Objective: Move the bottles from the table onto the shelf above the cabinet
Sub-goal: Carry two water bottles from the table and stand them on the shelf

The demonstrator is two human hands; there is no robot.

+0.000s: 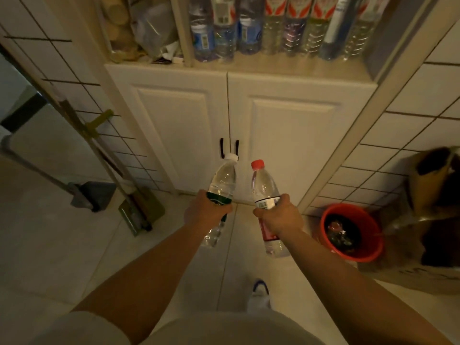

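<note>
Two hands, each gripping a bottle: left hand (207, 211) white-cap bottle (221, 185), right hand (278, 215) red-cap bottle (265, 188); shelf (286, 67) already crowded w/ bottles.

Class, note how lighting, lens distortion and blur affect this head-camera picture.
Head view: dim, warm yellowish light; the wide-angle lens bows the cabinet frame and tiled walls outward; the paper bag at right is smeared; both held bottles stay fairly sharp, with small highlights on the plastic.
</note>
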